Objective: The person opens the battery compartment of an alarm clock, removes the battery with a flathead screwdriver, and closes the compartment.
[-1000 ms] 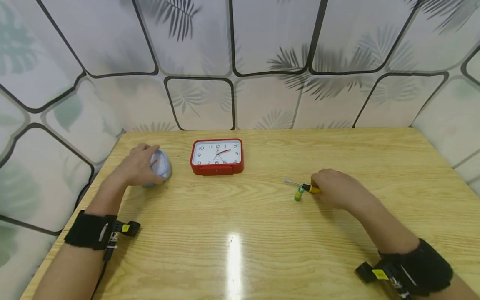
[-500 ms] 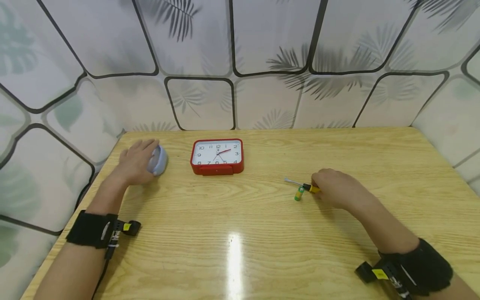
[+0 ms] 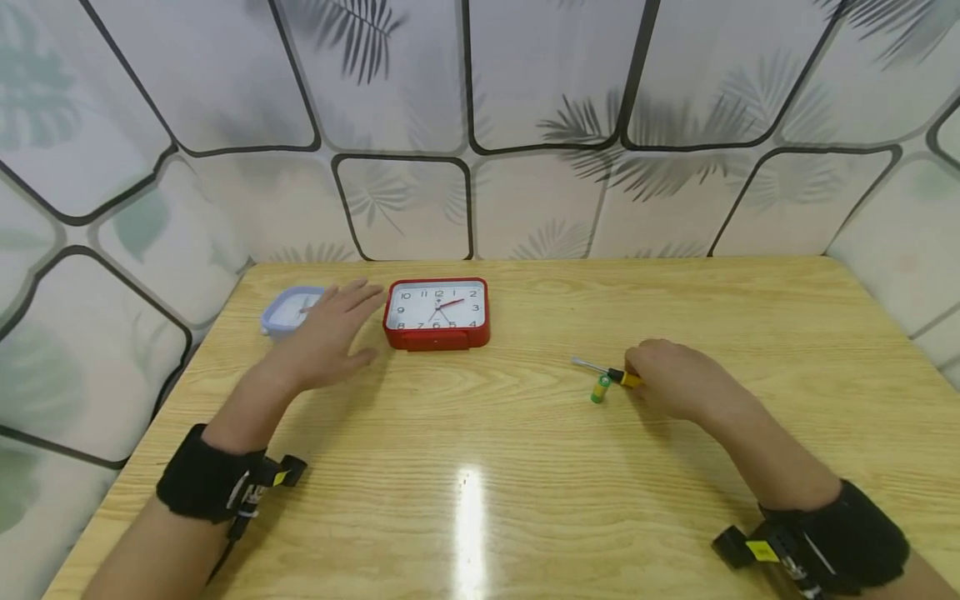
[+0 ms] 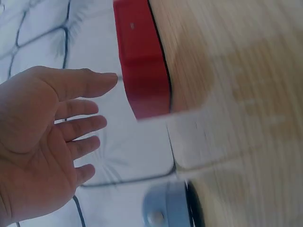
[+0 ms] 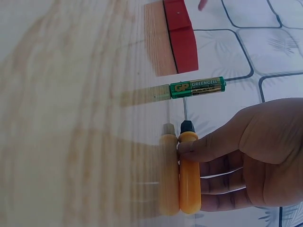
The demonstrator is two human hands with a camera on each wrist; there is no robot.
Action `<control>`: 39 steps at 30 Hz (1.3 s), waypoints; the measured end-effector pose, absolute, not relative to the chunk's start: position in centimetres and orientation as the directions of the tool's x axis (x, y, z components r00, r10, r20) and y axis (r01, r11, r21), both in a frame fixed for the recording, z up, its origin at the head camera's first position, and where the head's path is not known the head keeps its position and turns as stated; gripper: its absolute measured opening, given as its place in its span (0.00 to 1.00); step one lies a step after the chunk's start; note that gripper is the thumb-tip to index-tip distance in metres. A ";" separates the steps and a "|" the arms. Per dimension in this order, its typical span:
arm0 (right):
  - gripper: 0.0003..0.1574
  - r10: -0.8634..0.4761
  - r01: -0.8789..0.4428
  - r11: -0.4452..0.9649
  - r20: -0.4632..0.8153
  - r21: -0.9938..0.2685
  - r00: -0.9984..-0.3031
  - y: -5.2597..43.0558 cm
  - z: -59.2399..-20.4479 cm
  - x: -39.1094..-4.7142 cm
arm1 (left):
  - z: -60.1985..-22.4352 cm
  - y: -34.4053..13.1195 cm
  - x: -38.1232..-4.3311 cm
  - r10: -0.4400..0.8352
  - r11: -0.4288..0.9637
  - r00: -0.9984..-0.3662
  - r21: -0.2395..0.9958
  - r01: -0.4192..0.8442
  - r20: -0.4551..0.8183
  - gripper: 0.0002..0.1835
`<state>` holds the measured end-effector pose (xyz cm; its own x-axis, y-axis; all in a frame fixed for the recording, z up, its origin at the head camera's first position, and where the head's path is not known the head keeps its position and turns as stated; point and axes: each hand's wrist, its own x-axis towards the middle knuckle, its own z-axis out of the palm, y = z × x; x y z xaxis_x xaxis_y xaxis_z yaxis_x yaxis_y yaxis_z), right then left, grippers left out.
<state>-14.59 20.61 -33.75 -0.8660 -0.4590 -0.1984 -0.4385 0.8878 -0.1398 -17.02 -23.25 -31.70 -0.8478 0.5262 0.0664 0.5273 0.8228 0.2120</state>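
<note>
A red-framed clock [image 3: 437, 315] with a white dial lies face up near the back of the table. Just left of it my left hand [image 3: 322, 337] hovers with fingers spread, holding nothing; in the left wrist view its thumb points toward the red case [image 4: 144, 61]. Beyond that hand is a pale blue clock [image 3: 291, 310], partly covered by the fingers in the head view. On the right, my right hand [image 3: 675, 379] grips a screwdriver by its yellow handle [image 5: 190, 179], its shaft pointing left. A green GP battery [image 5: 198, 88] stands beside the screwdriver's shaft.
The wood-grain table [image 3: 525, 483] is glossy and mirrors the objects. A patterned wall covering [image 3: 525, 192] rises behind its far edge and along both sides. Black straps with small cameras sit on both wrists.
My left hand has let go of the pale blue clock, which now lies face up at the back left, and has moved right toward the red clock. My right hand stays put.
</note>
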 end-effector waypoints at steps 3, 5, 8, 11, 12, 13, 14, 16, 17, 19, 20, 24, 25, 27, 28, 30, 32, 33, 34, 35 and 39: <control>0.05 -0.454 -0.433 0.890 -0.201 -0.140 -0.868 20.5 -33.8 -14.6 | -31.9 -21.6 -16.1 0.590 0.784 -0.805 0.198 0.589 0.059 0.41; 0.05 -0.453 -0.432 0.891 -0.203 -0.141 -0.868 20.5 -33.7 -14.6 | -32.2 -20.7 -15.5 0.626 0.762 -0.779 0.184 0.620 0.030 0.43; 0.05 -0.451 -0.429 0.892 -0.206 -0.141 -0.869 20.4 -33.7 -14.6 | -32.7 -19.7 -14.8 0.666 0.739 -0.746 0.157 0.655 -0.019 0.45; 0.05 -0.447 -0.426 0.894 -0.207 -0.141 -0.870 20.3 -33.7 -14.6 | -33.2 -19.2 -14.5 0.668 0.742 -0.741 0.132 0.658 -0.065 0.46; 0.05 -0.446 -0.425 0.894 -0.207 -0.140 -0.871 20.3 -33.7 -14.6 | -33.3 -19.1 -14.4 0.663 0.747 -0.745 0.122 0.653 -0.076 0.46; 0.05 -0.447 -0.426 0.894 -0.206 -0.139 -0.871 20.3 -33.7 -14.6 | -33.4 -19.0 -14.3 0.658 0.753 -0.749 0.111 0.649 -0.085 0.46; 0.05 -0.447 -0.427 0.894 -0.205 -0.137 -0.871 20.2 -33.7 -14.6 | -33.4 -18.9 -14.2 0.654 0.756 -0.751 0.102 0.646 -0.092 0.45; 0.05 -0.452 -0.433 0.891 -0.203 -0.133 -0.868 20.2 -33.7 -14.6 | -33.3 -18.8 -14.0 0.649 0.761 -0.753 0.100 0.641 -0.108 0.45; 0.05 -0.454 -0.436 0.891 -0.200 -0.131 -0.868 20.2 -33.7 -14.6 | -33.2 -18.7 -13.9 0.650 0.760 -0.751 0.099 0.643 -0.113 0.45; 0.05 -0.461 -0.444 0.887 -0.196 -0.128 -0.865 20.2 -33.6 -14.6 | -32.8 -18.4 -13.6 0.648 0.761 -0.750 0.104 0.640 -0.131 0.45; 0.05 -0.463 -0.445 0.886 -0.195 -0.128 -0.865 20.3 -33.6 -14.5 | -32.6 -18.3 -13.4 0.647 0.763 -0.749 0.109 0.637 -0.143 0.44; 0.05 -0.464 -0.444 0.885 -0.199 -0.138 -0.863 20.4 -33.7 -14.5 | -31.7 -17.4 -12.6 0.644 0.764 -0.745 0.108 0.636 -0.172 0.40; 0.05 -0.464 -0.444 0.885 -0.200 -0.140 -0.863 20.5 -33.7 -14.4 | -31.6 -17.2 -12.4 0.646 0.762 -0.743 0.106 0.638 -0.175 0.38; 0.06 -0.464 -0.443 0.885 -0.203 -0.144 -0.862 20.5 -33.7 -14.4 | -31.3 -16.8 -11.9 0.659 0.750 -0.731 0.089 0.655 -0.178 0.35; 0.06 -0.466 -0.444 0.884 -0.203 -0.146 -0.861 20.6 -33.8 -14.4 | -31.2 -16.5 -11.6 0.666 0.743 -0.724 0.080 0.664 -0.180 0.34; 0.06 -0.467 -0.445 0.883 -0.203 -0.147 -0.861 20.6 -33.8 -14.4 | -30.9 -16.1 -11.0 0.685 0.724 -0.706 0.061 0.687 -0.180 0.31; 0.06 -0.467 -0.445 0.883 -0.202 -0.146 -0.861 20.6 -33.8 -14.4 | -30.7 -15.6 -10.3 0.705 0.702 -0.687 0.038 0.711 -0.177 0.28; 0.05 -0.467 -0.446 0.883 -0.201 -0.145 -0.861 20.6 -33.8 -14.4 | -30.6 -15.4 -9.9 0.716 0.689 -0.676 0.025 0.724 -0.174 0.26; 0.05 -0.465 -0.443 0.885 -0.200 -0.142 -0.863 20.6 -33.9 -14.4 | -30.5 -15.1 -9.5 0.724 0.680 -0.667 0.017 0.733 -0.174 0.24; 0.05 -0.462 -0.442 0.886 -0.200 -0.139 -0.864 20.5 -33.9 -14.4 | -30.3 -14.8 -9.1 0.733 0.669 -0.658 0.007 0.743 -0.173 0.23; 0.05 -0.450 -0.430 0.893 -0.206 -0.132 -0.869 20.5 -33.9 -14.5 | -29.9 -14.0 -7.6 0.748 0.645 -0.638 -0.025 0.763 -0.182 0.21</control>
